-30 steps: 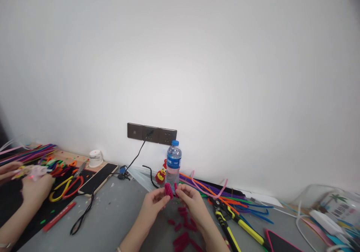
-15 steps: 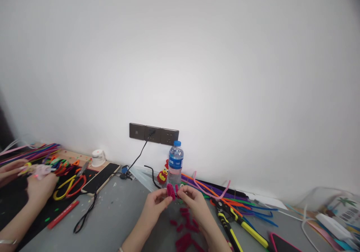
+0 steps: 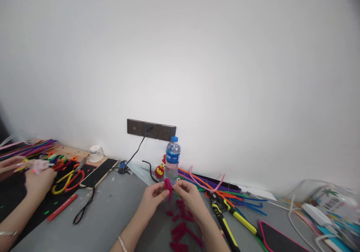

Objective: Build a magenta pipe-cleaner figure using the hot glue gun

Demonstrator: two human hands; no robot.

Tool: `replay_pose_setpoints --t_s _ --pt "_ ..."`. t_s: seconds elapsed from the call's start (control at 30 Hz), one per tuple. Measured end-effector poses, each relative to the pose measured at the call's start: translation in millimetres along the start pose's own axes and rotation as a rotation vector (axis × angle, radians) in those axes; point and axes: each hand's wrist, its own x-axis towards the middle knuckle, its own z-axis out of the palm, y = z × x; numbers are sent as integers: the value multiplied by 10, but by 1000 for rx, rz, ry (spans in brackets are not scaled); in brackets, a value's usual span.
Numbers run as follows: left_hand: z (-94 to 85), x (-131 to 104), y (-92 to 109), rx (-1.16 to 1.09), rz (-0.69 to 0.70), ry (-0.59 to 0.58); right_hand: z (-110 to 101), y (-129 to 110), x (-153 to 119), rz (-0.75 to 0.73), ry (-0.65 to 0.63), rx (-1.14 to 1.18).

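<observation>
A small bundle of magenta pipe cleaner pieces (image 3: pixel 168 185) is pinched between the thumb and fingers of my left hand (image 3: pixel 154 197). Just to its right, the fingertips of my right hand (image 3: pixel 188 195) are pressed together close to the bundle; whatever they hold is too small to tell. On the grey table below lie several cut magenta pipe cleaner pieces (image 3: pixel 180 231), partly blurred. Behind my hands stands a water bottle (image 3: pixel 172 158) with a blue cap, with a red and yellow chick figure (image 3: pixel 160 169) beside it.
Black and yellow pliers (image 3: pixel 225 218) and coloured pipe cleaners (image 3: pixel 233 195) lie right, near a pink-edged phone (image 3: pixel 277 239). To the left are a phone (image 3: pixel 99 172), scissors (image 3: pixel 69 180) and a red marker (image 3: pixel 62 207). A co-worker's hands (image 3: pixel 39 184) handle a pale pink object.
My view has shifted slightly, moving the scene up and left. The small magenta piece seen at my right fingertips no longer shows clearly. The bundle stays in my left hand.
</observation>
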Motion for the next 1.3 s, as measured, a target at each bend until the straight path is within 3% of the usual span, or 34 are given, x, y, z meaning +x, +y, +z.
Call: replay_pose_setpoints --t_s 0.23,0.3,0.43,0.53,0.77,0.93,1.3 --pt "-30 16 26 -8 2 74 -83 80 15 -130 195 -296" --pt "-40 30 15 -7 19 102 -35 106 -20 -98 197 -435" --pt "-46 37 4 -7 53 134 184 160 -117 -21 127 -930" --pt "-43 23 22 -2 55 123 324 210 -149 -35 113 -1052" --pt "-62 42 -1 -2 56 131 277 293 -74 -110 145 -934" --pt "-68 53 -12 2 37 128 167 301 -8 -181 165 -668" --pt "-49 17 6 1 11 40 -45 -35 -35 -240 43 -261"
